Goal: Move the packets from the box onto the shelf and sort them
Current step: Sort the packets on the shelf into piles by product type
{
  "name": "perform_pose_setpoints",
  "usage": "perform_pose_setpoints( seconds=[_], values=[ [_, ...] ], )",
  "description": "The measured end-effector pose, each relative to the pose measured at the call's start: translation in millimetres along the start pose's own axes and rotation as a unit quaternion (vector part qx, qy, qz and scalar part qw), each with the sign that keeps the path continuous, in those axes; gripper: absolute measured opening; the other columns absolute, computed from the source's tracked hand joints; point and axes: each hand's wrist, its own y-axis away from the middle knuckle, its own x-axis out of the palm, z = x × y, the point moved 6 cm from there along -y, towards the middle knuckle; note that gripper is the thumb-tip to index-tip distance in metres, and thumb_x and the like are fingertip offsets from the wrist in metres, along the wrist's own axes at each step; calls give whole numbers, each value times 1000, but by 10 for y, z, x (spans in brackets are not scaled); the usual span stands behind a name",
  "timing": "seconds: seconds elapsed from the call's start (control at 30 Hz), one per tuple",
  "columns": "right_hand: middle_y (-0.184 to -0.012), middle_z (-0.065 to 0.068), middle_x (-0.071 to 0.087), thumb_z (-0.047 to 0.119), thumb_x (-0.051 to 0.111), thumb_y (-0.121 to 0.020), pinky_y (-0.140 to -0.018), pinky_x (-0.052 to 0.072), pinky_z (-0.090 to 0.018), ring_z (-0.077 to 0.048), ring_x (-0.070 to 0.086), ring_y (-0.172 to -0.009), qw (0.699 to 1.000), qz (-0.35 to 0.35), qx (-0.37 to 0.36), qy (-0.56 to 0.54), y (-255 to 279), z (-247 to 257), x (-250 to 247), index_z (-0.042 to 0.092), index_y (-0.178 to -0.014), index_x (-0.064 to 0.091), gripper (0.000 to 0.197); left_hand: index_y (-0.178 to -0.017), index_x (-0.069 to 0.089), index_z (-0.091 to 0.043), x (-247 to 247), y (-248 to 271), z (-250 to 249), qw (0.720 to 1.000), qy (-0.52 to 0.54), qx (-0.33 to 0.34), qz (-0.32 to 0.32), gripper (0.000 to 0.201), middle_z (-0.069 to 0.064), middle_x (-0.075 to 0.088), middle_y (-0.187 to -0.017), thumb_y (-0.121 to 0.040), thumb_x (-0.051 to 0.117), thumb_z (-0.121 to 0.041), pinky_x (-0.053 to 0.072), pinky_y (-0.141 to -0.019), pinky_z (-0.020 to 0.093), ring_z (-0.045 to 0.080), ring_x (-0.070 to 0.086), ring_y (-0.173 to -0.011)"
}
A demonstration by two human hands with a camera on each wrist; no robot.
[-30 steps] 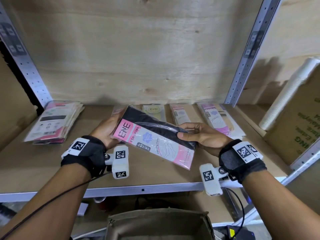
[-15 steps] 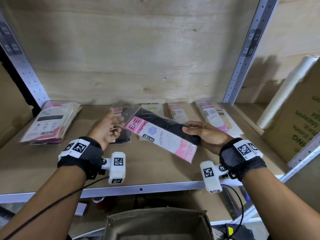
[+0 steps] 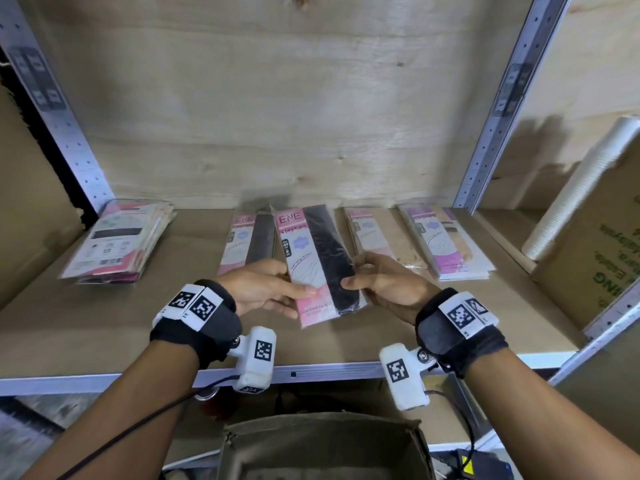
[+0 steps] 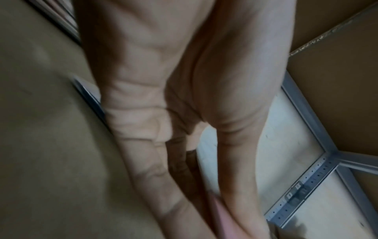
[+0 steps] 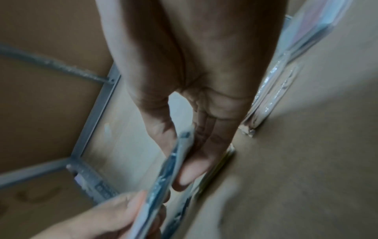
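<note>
A pink, white and black ENE stocking packet [image 3: 317, 258] is held lengthwise just above the shelf board [image 3: 104, 327], over the row of packets. My left hand [image 3: 291, 296] pinches its near left edge and my right hand [image 3: 360, 282] pinches its near right edge. In the right wrist view the packet's thin edge [image 5: 174, 161] sits between thumb and fingers. The left wrist view is blurred and shows only a pink corner of the packet [image 4: 223, 216]. A similar dark packet [image 3: 247, 244] lies partly under it on the left.
A stack of packets [image 3: 117, 240] lies at the shelf's left end. A beige packet [image 3: 374, 237] and a purple packet pile [image 3: 446, 244] lie to the right. The open cardboard box [image 3: 322, 445] stands below the shelf. A roll of cups [image 3: 581, 192] leans against a carton [image 3: 609, 244] at the right.
The packet has swung from slanting across the shelf to pointing at the back wall. My left hand, off it half a second ago, now grips its near end.
</note>
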Motion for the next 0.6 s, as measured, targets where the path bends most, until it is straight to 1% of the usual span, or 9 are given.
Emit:
perform_pose_setpoints(
  seconds=[0.07, 0.1, 0.17, 0.27, 0.33, 0.4, 0.47, 0.53, 0.6],
  values=[
    [-71, -8, 62, -2, 70, -84, -58, 45, -31, -25, 57, -69, 999, -1, -4, 50, 4, -24, 31, 4, -102, 50, 28, -120, 67, -10, -58, 40, 17, 1000, -16, -5, 1, 37, 7, 77, -108, -86, 76, -18, 59, -70, 22, 19, 75, -95],
    [-66, -6, 59, 0, 72, -83, -55, 46, -28, -25, 57, -67, 999, -2, -5, 48, 1, -33, 36, 3, -104, 50, 30, -119, 68, -10, -100, 62, 6, 1000, -8, 0, -6, 35, 7, 77, -108, -86, 75, -19, 60, -69, 22, 19, 75, -93],
    [-65, -7, 52, 2, 74, -83, -54, 51, -28, -27, 56, -70, 1000, -6, -4, 19, -12, -36, 45, 3, -107, 51, 33, -116, 70, -9, -200, 110, -26, 999, 34, 13, -24, 34, 9, 77, -109, -85, 74, -21, 60, -67, 22, 18, 75, -89],
    [-53, 4, 49, 1, 74, -83, -50, 52, -26, -20, 53, -61, 1000, -9, -7, -13, -44, -18, 118, 3, -103, 53, 30, -113, 71, -9, -330, 169, -45, 996, 68, 19, -48, 29, 10, 77, -106, -86, 73, -18, 61, -65, 23, 19, 76, -84],
    [-56, 2, 57, -1, 72, -84, -49, 50, -26, -19, 53, -57, 1000, -4, -7, -9, -55, -28, 221, 0, -104, 54, 28, -115, 70, -5, -429, 189, -14, 995, 59, 11, -82, 28, 12, 78, -104, -88, 72, -15, 60, -63, 23, 18, 75, -81],
    [-75, -12, 66, -3, 71, -84, -52, 53, -29, -24, 55, -60, 1000, -4, 1, -8, -58, -54, 331, -7, -115, 52, 36, -116, 68, -1, -531, 208, 30, 991, 49, -2, -125, 31, 13, 78, -100, -88, 74, -14, 60, -60, 22, 18, 74, -75],
    [-93, -25, 64, -5, 70, -84, -53, 54, -30, -29, 56, -69, 1000, -15, 2, 4, -83, -61, 414, -11, -121, 48, 43, -113, 68, -2, -617, 228, 46, 987, 33, -8, -160, 29, 14, 77, -100, -87, 75, -13, 59, -59, 21, 16, 72, -71],
    [-95, -25, 62, -5, 71, -83, -52, 52, -27, -28, 58, -67, 999, -38, -9, 23, -144, -16, 470, -10, -121, 49, 44, -111, 68, -6, -705, 248, 25, 982, 28, -2, -188, 26, 14, 77, -103, -87, 75, -14, 59, -61, 21, 15, 73, -73],
    [-93, -22, 59, -4, 72, -82, -49, 51, -25, -21, 58, -56, 997, -66, -23, 37, -245, 60, 512, -9, -120, 50, 44, -116, 65, -9, -790, 252, -15, 979, 26, 12, -200, 31, 11, 76, -106, -87, 76, -13, 59, -65, 19, 13, 73, -79]
  ],
)
